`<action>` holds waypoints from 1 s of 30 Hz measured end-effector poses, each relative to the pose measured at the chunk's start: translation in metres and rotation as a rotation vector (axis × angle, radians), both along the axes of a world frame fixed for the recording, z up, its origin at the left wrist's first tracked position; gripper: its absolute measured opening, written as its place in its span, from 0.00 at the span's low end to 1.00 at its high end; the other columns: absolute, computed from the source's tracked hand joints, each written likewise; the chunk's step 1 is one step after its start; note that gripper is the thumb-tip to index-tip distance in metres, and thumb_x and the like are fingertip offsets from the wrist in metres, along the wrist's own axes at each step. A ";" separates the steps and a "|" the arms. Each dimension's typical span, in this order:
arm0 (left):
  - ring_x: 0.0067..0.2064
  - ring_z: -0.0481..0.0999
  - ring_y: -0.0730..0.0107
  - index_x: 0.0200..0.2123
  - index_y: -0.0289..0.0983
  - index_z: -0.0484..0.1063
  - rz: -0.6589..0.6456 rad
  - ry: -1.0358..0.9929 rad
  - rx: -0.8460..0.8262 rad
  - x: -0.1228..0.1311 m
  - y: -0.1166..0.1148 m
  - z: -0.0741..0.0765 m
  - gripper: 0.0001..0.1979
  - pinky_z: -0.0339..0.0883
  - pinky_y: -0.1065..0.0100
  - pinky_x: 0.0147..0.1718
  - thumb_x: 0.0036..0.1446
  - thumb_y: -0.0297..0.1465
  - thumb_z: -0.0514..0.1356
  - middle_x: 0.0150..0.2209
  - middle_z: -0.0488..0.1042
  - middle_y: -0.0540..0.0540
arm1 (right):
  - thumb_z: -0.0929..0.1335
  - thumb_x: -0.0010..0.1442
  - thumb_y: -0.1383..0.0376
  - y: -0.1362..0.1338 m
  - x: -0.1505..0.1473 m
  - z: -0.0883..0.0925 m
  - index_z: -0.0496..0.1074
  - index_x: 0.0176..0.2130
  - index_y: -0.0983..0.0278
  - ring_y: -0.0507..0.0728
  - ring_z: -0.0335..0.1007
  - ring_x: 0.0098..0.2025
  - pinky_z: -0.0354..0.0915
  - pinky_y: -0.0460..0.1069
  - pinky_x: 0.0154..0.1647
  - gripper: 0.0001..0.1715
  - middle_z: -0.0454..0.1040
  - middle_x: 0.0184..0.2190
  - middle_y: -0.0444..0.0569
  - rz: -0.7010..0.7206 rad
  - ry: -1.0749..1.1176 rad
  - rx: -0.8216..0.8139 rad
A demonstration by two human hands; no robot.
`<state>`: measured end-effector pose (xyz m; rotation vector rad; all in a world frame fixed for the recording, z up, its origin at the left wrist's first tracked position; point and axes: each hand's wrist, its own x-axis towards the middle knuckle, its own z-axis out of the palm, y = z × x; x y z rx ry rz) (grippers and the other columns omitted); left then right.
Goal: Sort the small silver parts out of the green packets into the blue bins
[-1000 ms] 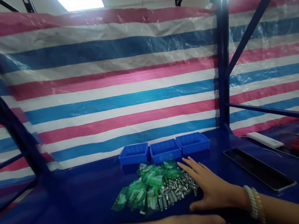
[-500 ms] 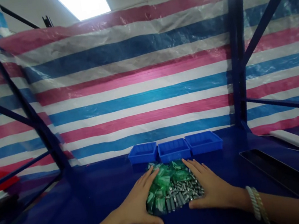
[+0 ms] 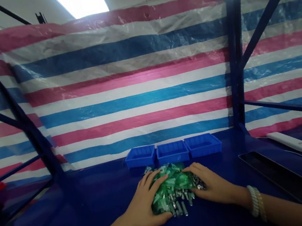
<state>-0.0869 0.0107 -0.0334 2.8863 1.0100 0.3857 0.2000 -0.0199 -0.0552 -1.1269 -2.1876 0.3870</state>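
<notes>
A heap of green translucent plastic pieces [image 3: 174, 179] lies on the blue tabletop, mixed with small metal cylindrical parts [image 3: 179, 207] that show mostly at its near edge. Against the heap's left side rests my left hand [image 3: 147, 203], fingers spread along it and thumb at the front. My right hand [image 3: 210, 183] cups the right side with its fingers apart, a few dark metal bits showing beside the palm. Neither hand is closed around a piece. What lies under the fingers is hidden.
Behind the heap stand three blue bins in a row: left [image 3: 140, 156], middle [image 3: 172, 152] and right [image 3: 203, 145]. A dark flat tablet-like slab [image 3: 285, 176] lies at right, near a white elongated device [image 3: 290, 141] with a cable. Blue posts [image 3: 236, 78] frame the table.
Both hands have come inward against the heap, squeezing it narrower. Green pieces now cover more of the metal parts, and some metal parts have spilled toward the front. The view has shifted slightly.
</notes>
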 end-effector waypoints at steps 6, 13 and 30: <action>0.66 0.41 0.31 0.67 0.49 0.41 0.041 0.004 0.085 -0.001 -0.001 -0.001 0.55 0.41 0.31 0.58 0.40 0.62 0.59 0.69 0.39 0.41 | 0.63 0.53 0.70 0.001 0.003 0.001 0.64 0.55 0.63 0.62 0.61 0.53 0.56 0.60 0.57 0.29 0.68 0.50 0.54 -0.070 -0.059 -0.008; 0.66 0.45 0.34 0.67 0.48 0.42 -0.048 0.000 0.143 0.002 -0.003 0.002 0.56 0.40 0.34 0.60 0.39 0.64 0.58 0.68 0.44 0.41 | 0.62 0.57 0.63 -0.008 0.002 0.005 0.60 0.59 0.61 0.65 0.58 0.57 0.49 0.64 0.60 0.30 0.65 0.54 0.55 -0.099 -0.158 0.042; 0.46 0.71 0.52 0.58 0.45 0.63 0.120 0.040 0.154 0.025 0.092 0.050 0.27 0.63 0.53 0.46 0.59 0.49 0.53 0.46 0.71 0.42 | 0.59 0.65 0.64 0.005 0.006 0.004 0.64 0.55 0.63 0.61 0.63 0.53 0.61 0.58 0.56 0.20 0.69 0.50 0.54 -0.242 0.007 0.232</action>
